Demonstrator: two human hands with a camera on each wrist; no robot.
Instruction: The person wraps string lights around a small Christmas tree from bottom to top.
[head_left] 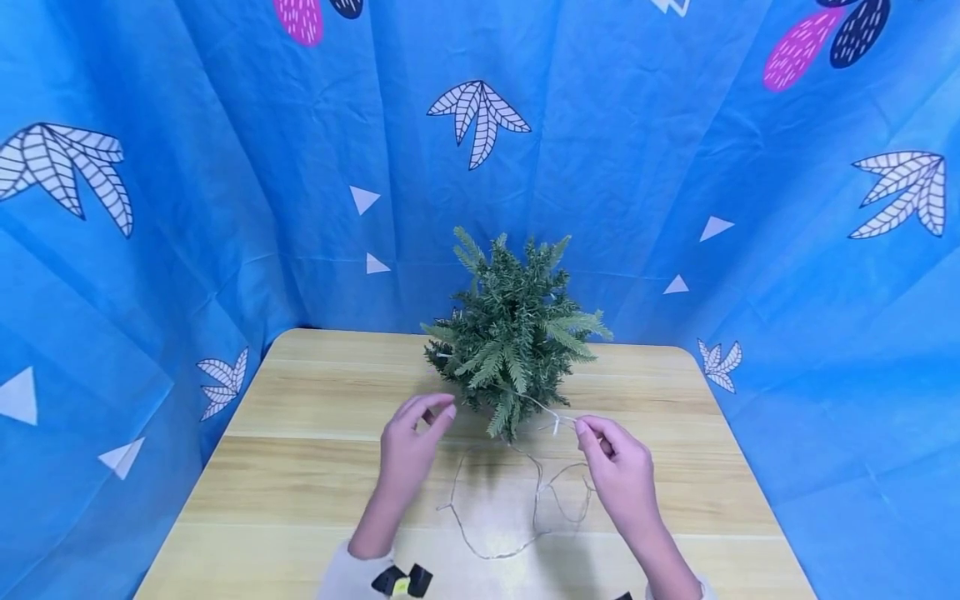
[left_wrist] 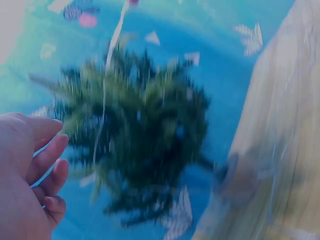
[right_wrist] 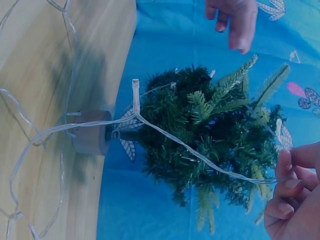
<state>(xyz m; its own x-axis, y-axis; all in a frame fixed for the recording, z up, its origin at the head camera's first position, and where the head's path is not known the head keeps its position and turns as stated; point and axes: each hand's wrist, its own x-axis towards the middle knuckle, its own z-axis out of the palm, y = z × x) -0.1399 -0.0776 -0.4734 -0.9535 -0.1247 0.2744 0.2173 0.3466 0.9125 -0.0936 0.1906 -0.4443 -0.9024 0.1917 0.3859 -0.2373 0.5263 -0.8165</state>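
A small artificial Christmas tree (head_left: 517,325) with green needles stands toward the back of the table. My right hand (head_left: 621,467) pinches a clear string-light wire (right_wrist: 200,155) between thumb and fingers, in front of the tree's right side. From that pinch the wire runs up into the lower branches, and a tiny bulb (right_wrist: 135,95) sticks out of it in the right wrist view. To the left of the tree's lower branches, my left hand (head_left: 411,442) hovers with loosely bent fingers and nothing in them. Its wrist view is blurred.
More of the wire lies in loose loops on the wooden table (head_left: 315,467), between my forearms. The tree's round wooden base (right_wrist: 91,132) shows in the right wrist view. A blue patterned curtain (head_left: 600,125) encloses the back and both sides.
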